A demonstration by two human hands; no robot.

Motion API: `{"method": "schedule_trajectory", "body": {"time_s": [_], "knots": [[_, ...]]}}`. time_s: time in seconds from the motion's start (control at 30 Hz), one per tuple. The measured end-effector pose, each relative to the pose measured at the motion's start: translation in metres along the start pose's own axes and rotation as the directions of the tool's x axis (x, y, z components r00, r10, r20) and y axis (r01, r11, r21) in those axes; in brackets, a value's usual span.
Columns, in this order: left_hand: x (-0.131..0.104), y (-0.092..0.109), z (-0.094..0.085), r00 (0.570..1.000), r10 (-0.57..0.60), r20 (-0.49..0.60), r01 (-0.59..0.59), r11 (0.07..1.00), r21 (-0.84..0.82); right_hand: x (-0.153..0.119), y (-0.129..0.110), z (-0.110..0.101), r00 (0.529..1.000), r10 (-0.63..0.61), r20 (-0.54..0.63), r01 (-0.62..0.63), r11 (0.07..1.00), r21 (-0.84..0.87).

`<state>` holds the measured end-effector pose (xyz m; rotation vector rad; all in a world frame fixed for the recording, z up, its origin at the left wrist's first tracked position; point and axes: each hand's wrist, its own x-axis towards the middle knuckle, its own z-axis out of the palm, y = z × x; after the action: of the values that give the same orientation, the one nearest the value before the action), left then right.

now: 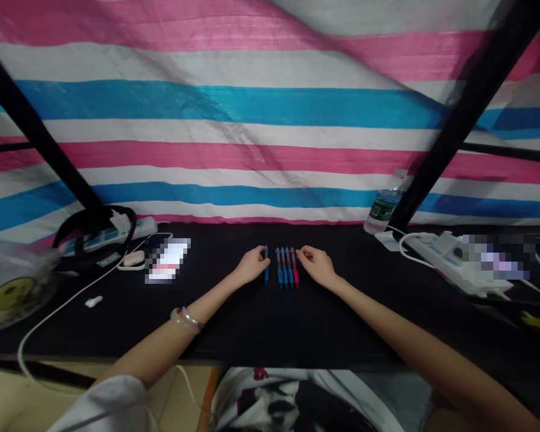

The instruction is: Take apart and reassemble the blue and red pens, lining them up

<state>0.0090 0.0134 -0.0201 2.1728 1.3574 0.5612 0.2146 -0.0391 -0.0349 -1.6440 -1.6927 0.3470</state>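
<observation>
Translucent plastic forms a bag point(13, 288) with a yellow smiling face at the far left of the black table point(234, 324). Beside it, a black looped band point(128, 225) lies around and over part of a white power strip point(94, 239). Next come a loose white earbud point(93, 302), a pale small case point(134, 258) and a lit phone point(168, 261), its screen blurred.

Further right, the left hand point(251, 266), with bangles point(186, 319) at its wrist, has its thumb and forefinger against a lone blue pen point(266, 275); whether they are closed on it cannot be told. Just right of that pen, apart from it, four pens lie side by side, pointing away from the person: three blue-ended pens point(285, 273), then a pink pen point(296, 274). The right hand point(318, 264) rests beside the pink pen's far end, fingers curled; contact and grip cannot be told.

Near the back edge, a clear bottle point(383, 207) with a green label stands by a black post point(459, 114). Rightmost are another white power strip point(450, 264) and a blurred device point(499, 258). Pink, blue and white striped sheeting point(234, 108) hangs behind everything.
</observation>
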Motion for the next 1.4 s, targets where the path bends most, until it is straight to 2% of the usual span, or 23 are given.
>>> {"method": "schedule_trajectory", "body": {"time_s": [0.13,0.33,0.6,1.0,1.23,1.4], "knots": [[-0.0002,0.0005,0.0005,0.999,0.040,0.016,-0.040,0.997,0.062,-0.0006,-0.0005,-0.0004,1.000,-0.002,0.005,0.002,1.000,-0.004],[-0.0017,0.0010,0.0003,0.996,0.069,0.055,-0.073,0.995,0.072,-0.0009,-0.0026,-0.0024,1.000,0.000,0.010,0.000,1.000,-0.011],[-0.0043,0.0036,0.0040,0.999,0.029,0.043,-0.031,0.998,0.056,-0.0006,-0.0016,-0.0016,1.000,-0.022,0.018,0.023,0.999,-0.027],[-0.0055,0.0086,0.0063,0.999,0.024,0.031,-0.028,0.993,0.118,0.0007,-0.0014,-0.0006,0.999,-0.024,0.030,0.025,0.999,-0.044],[-0.0020,0.0078,0.0088,0.998,-0.045,0.040,0.044,0.999,0.023,-0.0002,-0.0039,-0.0020,0.999,-0.012,0.042,0.014,0.999,-0.051],[-0.0018,0.0083,0.0097,0.997,-0.062,0.035,0.061,0.998,0.021,-0.0004,-0.0064,-0.0029,0.999,-0.013,0.049,0.016,0.998,-0.057]]}}
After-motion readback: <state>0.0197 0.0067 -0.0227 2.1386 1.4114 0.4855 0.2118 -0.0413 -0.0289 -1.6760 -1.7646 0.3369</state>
